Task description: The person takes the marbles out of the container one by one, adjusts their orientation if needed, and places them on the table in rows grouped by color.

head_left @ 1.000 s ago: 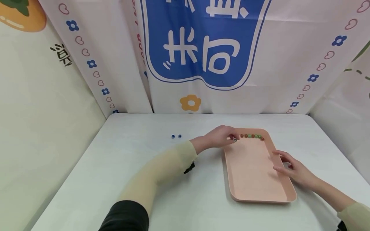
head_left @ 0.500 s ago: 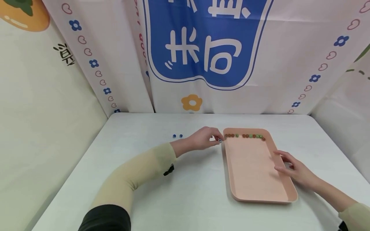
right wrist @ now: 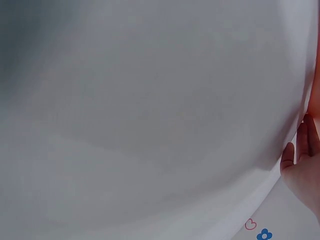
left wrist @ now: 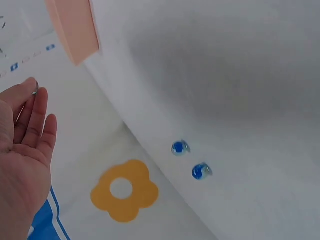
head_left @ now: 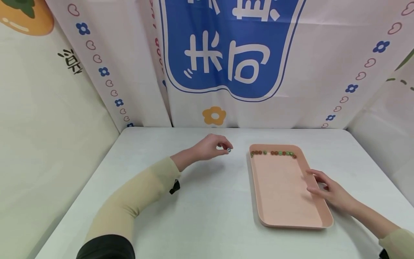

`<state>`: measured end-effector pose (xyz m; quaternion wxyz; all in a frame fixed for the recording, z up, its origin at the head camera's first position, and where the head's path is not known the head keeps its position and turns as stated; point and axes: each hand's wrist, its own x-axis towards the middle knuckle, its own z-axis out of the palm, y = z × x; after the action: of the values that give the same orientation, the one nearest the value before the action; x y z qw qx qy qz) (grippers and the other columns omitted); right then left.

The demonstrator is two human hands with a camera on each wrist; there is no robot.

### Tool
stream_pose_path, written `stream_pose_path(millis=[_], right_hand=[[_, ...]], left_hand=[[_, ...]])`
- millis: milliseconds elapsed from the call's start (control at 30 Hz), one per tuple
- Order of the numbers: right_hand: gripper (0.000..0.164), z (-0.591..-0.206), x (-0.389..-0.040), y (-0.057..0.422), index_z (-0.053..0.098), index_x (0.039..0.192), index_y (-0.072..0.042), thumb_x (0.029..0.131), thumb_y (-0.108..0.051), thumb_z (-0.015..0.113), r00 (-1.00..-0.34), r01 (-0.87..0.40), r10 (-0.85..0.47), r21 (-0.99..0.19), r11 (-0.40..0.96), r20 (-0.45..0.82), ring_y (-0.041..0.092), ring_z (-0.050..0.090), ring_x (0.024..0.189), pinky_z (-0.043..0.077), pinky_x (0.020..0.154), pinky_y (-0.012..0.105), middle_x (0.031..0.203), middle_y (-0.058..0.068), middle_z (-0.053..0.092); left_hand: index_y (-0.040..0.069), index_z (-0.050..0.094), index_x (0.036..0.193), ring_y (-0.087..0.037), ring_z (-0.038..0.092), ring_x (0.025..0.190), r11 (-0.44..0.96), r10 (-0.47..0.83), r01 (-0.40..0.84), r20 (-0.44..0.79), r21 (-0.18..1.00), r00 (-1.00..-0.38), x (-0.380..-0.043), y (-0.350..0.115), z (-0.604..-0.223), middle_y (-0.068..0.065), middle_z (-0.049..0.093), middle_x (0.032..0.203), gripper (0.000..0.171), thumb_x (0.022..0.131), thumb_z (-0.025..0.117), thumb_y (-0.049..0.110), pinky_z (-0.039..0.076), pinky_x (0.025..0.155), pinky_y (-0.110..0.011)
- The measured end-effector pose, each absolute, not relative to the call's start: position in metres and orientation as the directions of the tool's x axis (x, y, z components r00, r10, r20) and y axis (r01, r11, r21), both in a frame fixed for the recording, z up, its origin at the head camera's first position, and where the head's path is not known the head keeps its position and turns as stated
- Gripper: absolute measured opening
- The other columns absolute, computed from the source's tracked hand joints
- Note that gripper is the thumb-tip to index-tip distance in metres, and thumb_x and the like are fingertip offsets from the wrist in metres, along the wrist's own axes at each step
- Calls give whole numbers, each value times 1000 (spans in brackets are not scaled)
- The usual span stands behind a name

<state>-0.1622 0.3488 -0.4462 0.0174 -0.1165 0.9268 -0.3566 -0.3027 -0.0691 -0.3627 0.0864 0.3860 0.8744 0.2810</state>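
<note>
In the head view, my left hand (head_left: 210, 146) is over the back of the white table, left of the tray. Between thumb and fingertip it pinches a small shiny marble (head_left: 229, 150), also visible in the left wrist view as a glint (left wrist: 35, 89). Two blue-and-clear marbles (left wrist: 201, 171) lie on the table in that view; the left hand hides them from the head camera. A pink tray (head_left: 288, 194) holds a broken row of brown and green marbles (head_left: 280, 153) along its far edge. My right hand (head_left: 333, 192) grips the tray's right rim.
A white cloth backdrop (head_left: 194, 108) with a blue sign rises behind the table's back edge. Cream cloth walls (head_left: 42, 144) flank the table (head_left: 194, 223). The tray's near part shows bare pink.
My left hand has moved left from the tray's far left corner, still pinching a marble. More of the marble row now shows. My right hand and the tray stay in place.
</note>
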Motion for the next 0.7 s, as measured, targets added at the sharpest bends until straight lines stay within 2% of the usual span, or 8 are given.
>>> stream_pose_path(millis=[200,400,533,700], right_hand=[[62,-446,-162,349,37,145,-6,93,-25,67,-973,-198,-228,-658,726,41,7,43,111,38,81,16,138,25,43],[63,-443,-163,347,35,145,-4,94,-25,66,-972,-183,-232,-675,715,18,39,43,118,38,80,16,138,30,41],[62,-442,-162,347,35,145,-4,94,-25,65,-972,-191,-236,-668,719,24,40,43,118,38,81,16,138,30,42],[62,-443,-162,347,36,145,-4,94,-24,65,-970,-203,-241,-666,718,37,39,42,117,38,81,16,138,28,42]], left_hand=[[9,74,109,-13,60,90,534,695,596,90,600,-713,-314,-91,-361,2,67,98,19,91,69,9,51,80,-24],[8,73,110,-16,57,95,599,626,519,48,610,-779,-325,-108,-371,1,65,99,19,91,69,8,50,86,-29],[2,71,111,-18,59,98,620,600,487,28,615,-799,-331,-116,-380,-2,66,102,21,90,68,5,48,92,-33],[2,71,112,-19,59,100,657,556,438,-3,614,-831,-340,-122,-392,-3,68,106,22,91,69,7,47,92,-34]])
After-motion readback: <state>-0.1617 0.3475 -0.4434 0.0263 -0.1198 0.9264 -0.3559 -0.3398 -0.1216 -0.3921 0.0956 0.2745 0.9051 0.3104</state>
